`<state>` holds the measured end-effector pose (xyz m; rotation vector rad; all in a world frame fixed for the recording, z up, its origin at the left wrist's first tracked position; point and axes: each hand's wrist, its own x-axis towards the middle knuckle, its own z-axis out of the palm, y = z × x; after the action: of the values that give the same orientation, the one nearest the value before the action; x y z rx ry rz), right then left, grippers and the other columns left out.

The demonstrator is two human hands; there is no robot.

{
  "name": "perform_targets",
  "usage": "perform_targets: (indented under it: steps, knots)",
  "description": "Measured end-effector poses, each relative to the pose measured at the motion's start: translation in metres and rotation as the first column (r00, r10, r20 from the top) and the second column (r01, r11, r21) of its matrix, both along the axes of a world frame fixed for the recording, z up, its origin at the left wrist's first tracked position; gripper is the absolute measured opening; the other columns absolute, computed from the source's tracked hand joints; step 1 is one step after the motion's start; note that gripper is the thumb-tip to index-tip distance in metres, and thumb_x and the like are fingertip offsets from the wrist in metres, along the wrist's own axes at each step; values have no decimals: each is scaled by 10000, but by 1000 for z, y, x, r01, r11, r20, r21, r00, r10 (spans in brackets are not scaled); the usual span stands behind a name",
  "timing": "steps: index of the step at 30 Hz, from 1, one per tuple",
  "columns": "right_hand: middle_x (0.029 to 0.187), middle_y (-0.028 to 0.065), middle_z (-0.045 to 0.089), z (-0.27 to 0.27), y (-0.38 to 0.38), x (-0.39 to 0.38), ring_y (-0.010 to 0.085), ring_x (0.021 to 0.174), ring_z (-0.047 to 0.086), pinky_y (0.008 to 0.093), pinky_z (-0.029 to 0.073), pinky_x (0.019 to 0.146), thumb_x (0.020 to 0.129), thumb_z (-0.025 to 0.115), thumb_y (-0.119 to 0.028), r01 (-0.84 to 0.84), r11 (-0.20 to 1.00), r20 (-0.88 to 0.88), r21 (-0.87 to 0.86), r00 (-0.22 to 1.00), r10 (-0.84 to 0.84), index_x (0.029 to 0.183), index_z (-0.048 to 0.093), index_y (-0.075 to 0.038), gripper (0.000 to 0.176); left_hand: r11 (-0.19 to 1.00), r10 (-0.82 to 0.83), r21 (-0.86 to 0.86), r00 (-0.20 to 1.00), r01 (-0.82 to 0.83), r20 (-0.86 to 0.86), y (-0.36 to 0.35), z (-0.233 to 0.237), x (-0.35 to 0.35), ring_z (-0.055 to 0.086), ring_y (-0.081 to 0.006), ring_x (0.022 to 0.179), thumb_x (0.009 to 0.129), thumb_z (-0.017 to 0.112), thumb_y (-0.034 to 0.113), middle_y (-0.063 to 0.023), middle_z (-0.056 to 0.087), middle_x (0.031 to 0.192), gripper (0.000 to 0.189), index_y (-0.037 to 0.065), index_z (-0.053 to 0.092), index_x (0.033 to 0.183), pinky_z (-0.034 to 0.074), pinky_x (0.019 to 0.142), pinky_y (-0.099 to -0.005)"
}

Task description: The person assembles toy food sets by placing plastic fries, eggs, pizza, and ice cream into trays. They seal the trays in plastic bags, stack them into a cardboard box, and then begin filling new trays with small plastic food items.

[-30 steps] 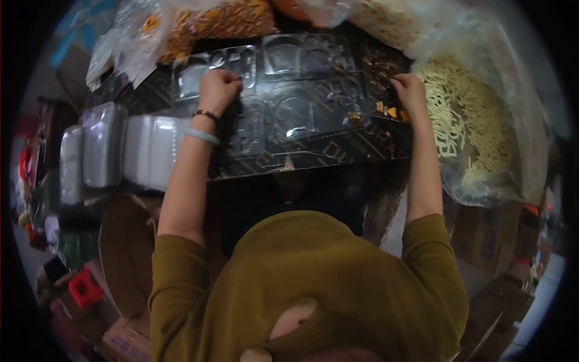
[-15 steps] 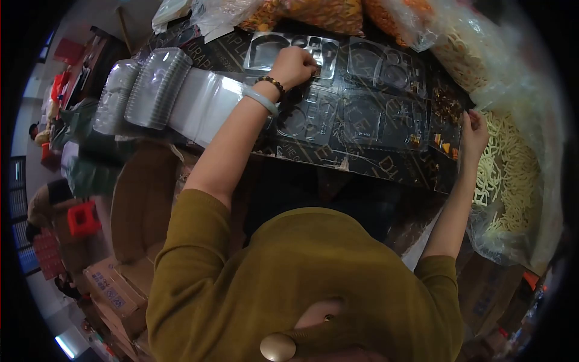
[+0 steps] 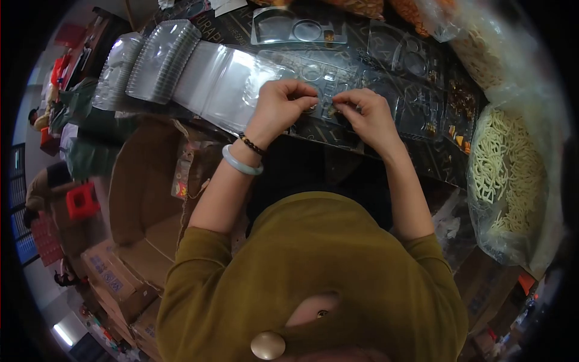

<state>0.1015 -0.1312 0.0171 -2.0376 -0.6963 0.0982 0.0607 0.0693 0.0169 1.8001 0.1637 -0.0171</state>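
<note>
My left hand [image 3: 283, 108], with a beaded bracelet and a pale bangle on its wrist, is pinched closed over a clear plastic tray [image 3: 325, 81] near the table's front edge. Facing it, my right hand [image 3: 367, 116] has its thumb and finger pressed together above the same tray. Anything between the fingertips of either hand is too small to make out. Another clear tray [image 3: 299, 29] lies behind, with a small brownish piece in its right part. More clear trays [image 3: 405, 53] lie to the right on the dark printed surface.
Stacked clear containers [image 3: 164, 61] and flat plastic sheets [image 3: 211, 75] lie on the left. At the right are small gold and orange pieces [image 3: 461, 99] and a bag of pale green strands [image 3: 505, 157]. Orange-filled bags line the back. Cardboard boxes [image 3: 117, 277] stand lower left.
My right hand has moved left from the small pieces to the front tray. My left hand has come back from the rear tray towards me. The view has shifted slightly.
</note>
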Motion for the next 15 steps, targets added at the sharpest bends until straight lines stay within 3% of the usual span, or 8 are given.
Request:
perform_targets:
  steps: [2, 3, 6, 7, 10, 14, 15]
  knots:
    - [853, 51, 658, -4, 2, -1, 210, 815, 615, 331, 453, 751, 777, 686, -45, -5, 994, 185, -109, 982, 25, 941, 694, -60, 165, 998, -17, 55, 999, 15, 39, -13, -7, -2, 609, -77, 658, 751, 736, 59, -50, 704, 781, 120, 31, 722, 867, 485, 612, -219]
    - [855, 48, 648, -4, 4, -3, 225, 826, 607, 346, 440, 759, 764, 689, -48, 29, 989, 258, -145, 966, 9, 931, 697, -72, 168, 997, -19, 80, 996, 13, 84, -20, -10, -2, 616, -139, 644, 727, 741, 60, -71, 677, 736, 107, 44, 719, 831, 485, 599, -264]
    - [871, 29, 629, -9, 0, -6, 218, 847, 593, 353, 404, 781, 750, 695, -61, 86, 978, 388, -190, 922, -6, 930, 694, -93, 183, 922, -150, 388, 930, 9, 336, -26, -25, 0, 599, -176, 680, 714, 743, 22, -61, 631, 742, 150, 14, 699, 857, 474, 613, -282]
    - [879, 22, 624, -11, -1, -8, 208, 852, 590, 350, 393, 789, 749, 697, -66, 100, 976, 415, -191, 910, -11, 935, 691, -97, 189, 922, -100, 379, 894, -82, 436, -32, -28, -2, 569, -288, 775, 684, 736, 53, -94, 594, 765, 96, 43, 700, 772, 467, 696, -374]
    - [889, 9, 614, -13, 1, -19, 198, 848, 583, 366, 382, 797, 757, 682, -107, 165, 967, 559, -193, 828, -30, 919, 675, -110, 162, 850, -209, 516, 831, -106, 515, -28, -32, -5, 563, -292, 860, 717, 709, 49, -106, 597, 883, 134, 29, 689, 848, 460, 749, -381]
    - [987, 11, 595, -15, 2, -32, 185, 954, 551, 387, 318, 900, 749, 706, -211, 208, 948, 619, -239, 785, -16, 957, 664, -112, 235, 773, -351, 631, 782, -68, 514, -25, -30, -14, 542, -321, 915, 753, 663, 33, -135, 571, 967, 232, 5, 645, 983, 457, 783, -404]
    - [1075, 28, 600, -20, 1, -32, 201, 1011, 553, 398, 316, 889, 759, 715, -246, 216, 935, 620, -281, 785, 5, 1011, 671, -118, 286, 746, -401, 664, 764, -48, 506, -24, -30, -13, 538, -328, 929, 761, 651, 30, -145, 565, 989, 257, -3, 630, 1016, 456, 793, -411]
